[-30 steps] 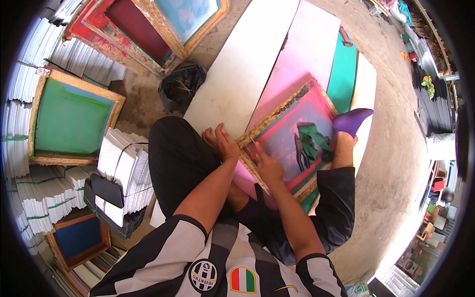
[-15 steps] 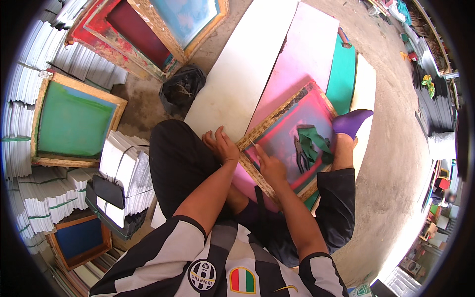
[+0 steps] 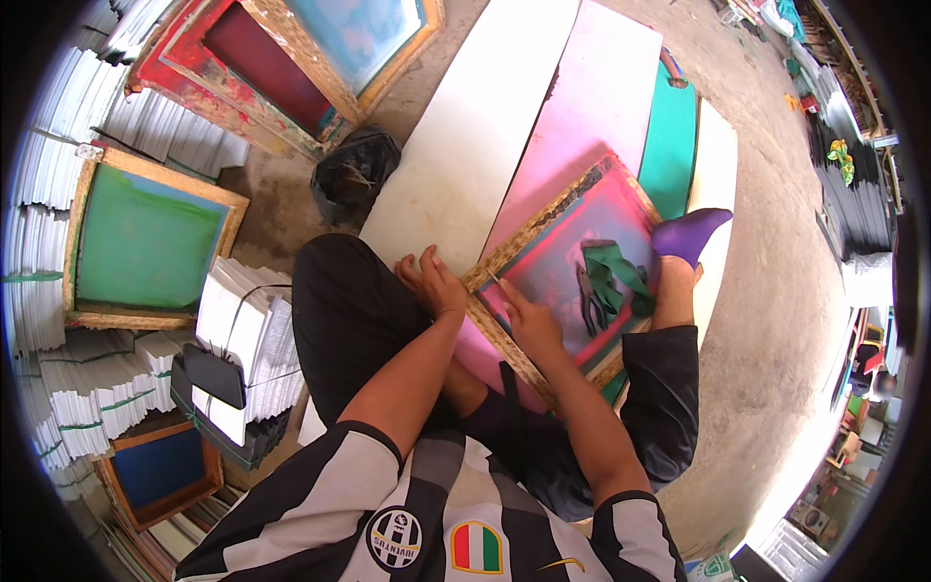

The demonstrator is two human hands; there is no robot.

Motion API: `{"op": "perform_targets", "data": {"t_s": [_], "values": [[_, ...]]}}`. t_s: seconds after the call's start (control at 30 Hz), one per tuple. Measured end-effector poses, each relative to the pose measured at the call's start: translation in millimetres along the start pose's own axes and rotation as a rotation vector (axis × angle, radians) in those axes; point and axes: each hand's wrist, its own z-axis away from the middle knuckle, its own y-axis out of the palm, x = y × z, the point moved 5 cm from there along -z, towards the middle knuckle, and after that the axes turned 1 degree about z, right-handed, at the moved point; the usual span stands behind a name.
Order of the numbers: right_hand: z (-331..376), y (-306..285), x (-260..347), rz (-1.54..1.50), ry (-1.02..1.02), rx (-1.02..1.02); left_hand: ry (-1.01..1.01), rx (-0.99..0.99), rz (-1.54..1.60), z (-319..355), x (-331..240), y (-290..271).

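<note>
A wooden screen-printing frame [image 3: 539, 221] with pink-stained grey mesh lies tilted in front of me, partly across my bent leg. My left hand [image 3: 433, 282] rests by its near-left corner, fingers apart and holding nothing that shows. Just inside that corner, my right hand [image 3: 533, 328] is closed around a thin metal-tipped tool [image 3: 496, 278]; its point is at the wood's inner edge, and the fingers hide the rest. On the mesh, right of that hand, lie dark-handled pliers [image 3: 590, 302] and a crumpled strip of green cloth [image 3: 611, 274].
White, pink and green boards [image 3: 465, 126] lie beneath the frame. A black plastic bag [image 3: 355, 175] sits ahead on the left. Other screen frames [image 3: 145, 238] lean against stacks of paper at left. Close to my left knee stands a tied paper bundle [image 3: 254, 339] with a black phone-like slab [image 3: 214, 375].
My right hand and the tool have shifted very slightly at the frame's corner. My left hand, the pliers and the green cloth keep their places.
</note>
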Motion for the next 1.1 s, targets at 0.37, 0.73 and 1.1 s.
{"op": "perform_targets", "data": {"t_s": [0.37, 0.73, 1.1], "values": [[-26, 19, -31, -0.793, -0.023, 0.134, 0.006, -0.022, 0.017, 0, -1, -2], [13, -12, -6, 0.049, -0.008, -0.183, -0.007, -0.003, 0.046, 2, -5, 1], [12, -18, 12, 0.124, 0.067, -0.122, -0.039, 0.010, 0.056, 1, -6, 1]]}}
